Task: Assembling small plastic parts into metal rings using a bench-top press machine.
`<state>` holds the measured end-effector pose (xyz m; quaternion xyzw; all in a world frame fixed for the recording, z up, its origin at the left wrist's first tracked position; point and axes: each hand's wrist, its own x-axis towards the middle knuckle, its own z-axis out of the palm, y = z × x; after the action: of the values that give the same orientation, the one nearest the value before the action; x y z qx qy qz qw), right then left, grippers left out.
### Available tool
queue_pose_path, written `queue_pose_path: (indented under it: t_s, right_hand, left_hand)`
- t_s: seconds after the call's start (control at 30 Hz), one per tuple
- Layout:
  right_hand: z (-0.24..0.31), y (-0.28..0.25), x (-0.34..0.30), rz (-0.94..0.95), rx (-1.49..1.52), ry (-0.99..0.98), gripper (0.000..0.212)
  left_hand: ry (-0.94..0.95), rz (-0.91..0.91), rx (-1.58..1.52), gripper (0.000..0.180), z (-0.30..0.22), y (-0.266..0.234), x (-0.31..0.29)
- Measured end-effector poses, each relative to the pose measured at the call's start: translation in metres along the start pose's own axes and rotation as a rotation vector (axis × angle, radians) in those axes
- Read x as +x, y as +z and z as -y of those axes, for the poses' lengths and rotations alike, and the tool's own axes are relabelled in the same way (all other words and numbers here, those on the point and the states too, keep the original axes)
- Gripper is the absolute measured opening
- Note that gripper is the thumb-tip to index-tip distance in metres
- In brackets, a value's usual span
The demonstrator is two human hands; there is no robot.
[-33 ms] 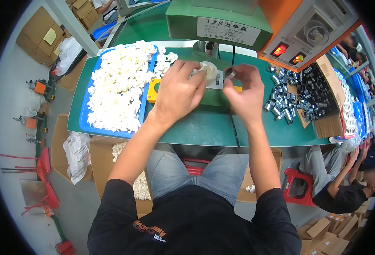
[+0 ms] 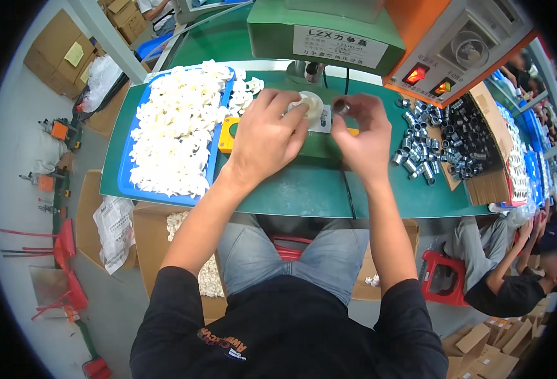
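Note:
My left hand [image 2: 269, 136] is closed on a white plastic fitting [image 2: 297, 108], partly hidden by the fingers, at the round white seat [image 2: 312, 104] of the press. Just right of it, my right hand [image 2: 365, 132] pinches a short metal sleeve [image 2: 340, 107] between thumb and fingers, a little blurred. The sleeve is apart from the fitting, above the small metal plate [image 2: 320, 120] of the fixture. A blue tray [image 2: 125, 178] heaped with white plastic fittings [image 2: 177, 132] lies to the left. Loose metal sleeves [image 2: 420, 142] are spread to the right.
A green press head [image 2: 326, 38] overhangs the work spot, beside an orange control box [image 2: 446, 50] with lit switches. At the right end of the green table [image 2: 285, 192] stands an open carton [image 2: 488, 186] of sleeves. Another person [image 2: 518, 284] sits to the right, beyond a red stool [image 2: 443, 278].
The metal sleeve in my right hand has shifted very slightly left and tilted. My left hand stays practically in place.

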<state>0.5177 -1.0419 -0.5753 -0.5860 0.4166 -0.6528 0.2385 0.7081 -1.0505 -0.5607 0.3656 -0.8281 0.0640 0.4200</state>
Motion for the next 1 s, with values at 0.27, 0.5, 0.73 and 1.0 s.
queue_pose_path:
  t_s: [0.27,0.5,0.73,1.0]
  right_hand:
    - [-0.006,0.025,0.020,0.001,-0.188,-0.045,0.031]
    - [-0.012,0.038,0.028,-0.019,-0.078,-0.086,0.029]
    - [-0.002,0.024,0.025,0.007,-0.232,-0.140,0.036]
    - [-0.002,-0.066,-0.026,0.199,-0.835,-0.356,0.039]
  left_hand:
    - [0.055,0.026,-0.010,0.029,0.007,0.002,-0.003]
    - [-0.120,-0.056,0.084,0.015,0.022,-0.030,-0.031]
    - [-0.115,0.056,0.158,0.011,0.029,-0.052,-0.057]
    - [-0.112,0.100,0.147,0.022,0.025,-0.052,-0.061]
